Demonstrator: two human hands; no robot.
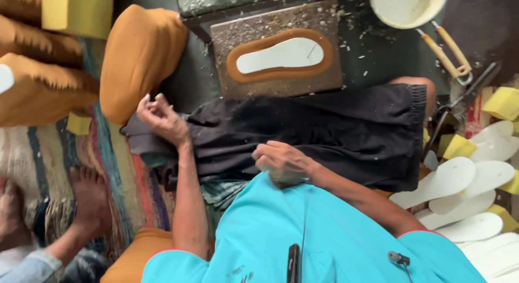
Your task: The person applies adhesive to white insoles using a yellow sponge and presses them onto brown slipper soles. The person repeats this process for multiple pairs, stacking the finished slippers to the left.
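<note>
**Head view: two hands resting on a dark cloth beside shoe-sole work**

Reading left to right, I see another person's bare foot (89, 199) on the striped rug (43, 148) at 8 o'clock. At 10 o'clock lies an orange-brown cushion (140, 58). Just below it the left hand (162, 120) rests at the left end of the black cloth (324, 134) draped over the lap; its fingers are loosely curled, palm partly up, and I see nothing held in them. At 12 o'clock a brown board (227, 77), speckled with white scraps, carries a tan sole-shaped piece (238, 69) with a white insole (281, 55) laid inside it. Near centre the right hand (281, 163) lies on the near edge of the black cloth, closed around a pale object that is mostly hidden; I cannot tell what it is. At 1 o'clock sits a cream bowl (405, 7), and beside it tan-handled scissors (446, 51). At 3 to 4 o'clock white insole cut-outs (459, 202) overlap in a heap among yellow foam blocks (503, 102).
</note>
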